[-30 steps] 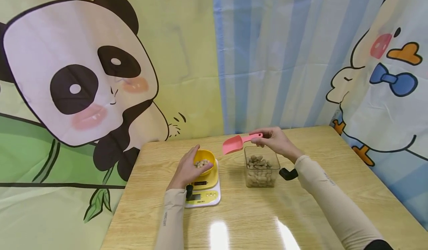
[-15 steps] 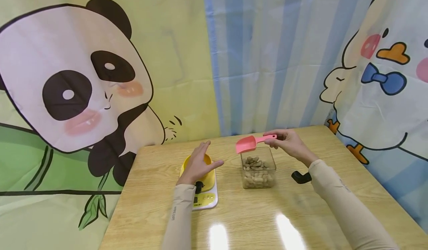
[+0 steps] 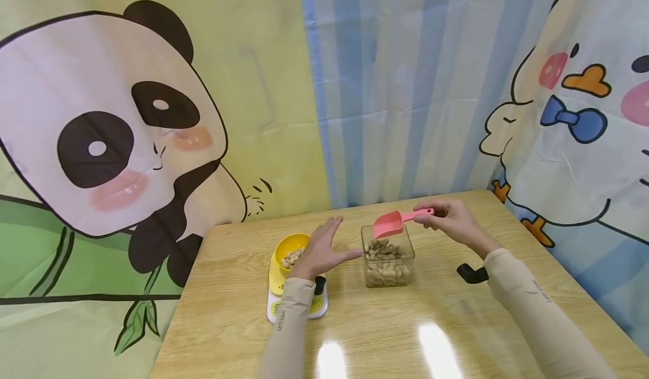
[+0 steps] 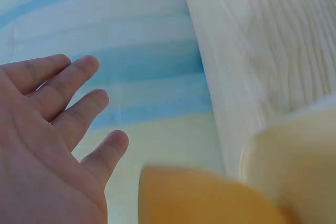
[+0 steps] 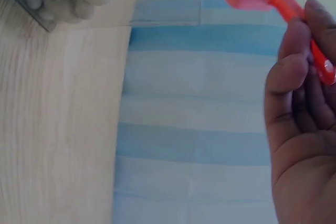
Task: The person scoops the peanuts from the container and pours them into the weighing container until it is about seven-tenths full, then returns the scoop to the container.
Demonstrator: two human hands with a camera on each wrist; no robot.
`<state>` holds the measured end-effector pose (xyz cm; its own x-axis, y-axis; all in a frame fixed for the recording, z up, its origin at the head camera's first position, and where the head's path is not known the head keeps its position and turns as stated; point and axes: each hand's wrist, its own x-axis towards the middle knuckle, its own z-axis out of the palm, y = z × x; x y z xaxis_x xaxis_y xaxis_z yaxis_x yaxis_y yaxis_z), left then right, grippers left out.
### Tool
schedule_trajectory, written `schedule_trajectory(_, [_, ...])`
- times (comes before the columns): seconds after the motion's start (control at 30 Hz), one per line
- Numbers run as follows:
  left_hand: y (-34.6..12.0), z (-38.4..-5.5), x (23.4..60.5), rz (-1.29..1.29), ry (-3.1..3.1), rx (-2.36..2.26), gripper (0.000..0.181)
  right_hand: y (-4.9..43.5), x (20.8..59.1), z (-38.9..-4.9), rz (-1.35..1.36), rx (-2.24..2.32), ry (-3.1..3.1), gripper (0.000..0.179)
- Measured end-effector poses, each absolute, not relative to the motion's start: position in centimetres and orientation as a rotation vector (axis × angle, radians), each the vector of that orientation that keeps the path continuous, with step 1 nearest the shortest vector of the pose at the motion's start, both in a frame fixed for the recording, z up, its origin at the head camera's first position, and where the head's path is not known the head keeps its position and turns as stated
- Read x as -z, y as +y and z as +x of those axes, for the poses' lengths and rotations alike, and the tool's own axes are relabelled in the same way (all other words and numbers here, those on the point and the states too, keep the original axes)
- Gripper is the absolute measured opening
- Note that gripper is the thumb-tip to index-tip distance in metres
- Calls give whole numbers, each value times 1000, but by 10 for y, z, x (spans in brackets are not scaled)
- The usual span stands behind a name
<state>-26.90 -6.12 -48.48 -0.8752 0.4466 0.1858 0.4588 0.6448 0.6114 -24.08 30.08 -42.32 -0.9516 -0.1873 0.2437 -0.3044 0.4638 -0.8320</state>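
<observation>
The pink scoop (image 3: 389, 224) is pinched by its handle in the right hand (image 3: 458, 225), presumably to free its blade; the left hand (image 3: 319, 254) is held empty, fingers spread.

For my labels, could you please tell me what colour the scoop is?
The scoop in the right hand is pink, clearest in the head view.
</observation>
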Motion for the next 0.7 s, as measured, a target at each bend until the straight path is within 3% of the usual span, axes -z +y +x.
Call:
schedule_trajectory(0.33, [-40,-267,489,-845,-2846,1022,112,295,405,-229,532,-1077,-2764,37])
schedule_trajectory(0.7, [-34,-265,491,-897,-2879,1010,116,258,383,-219,804,-619,-2714,10])
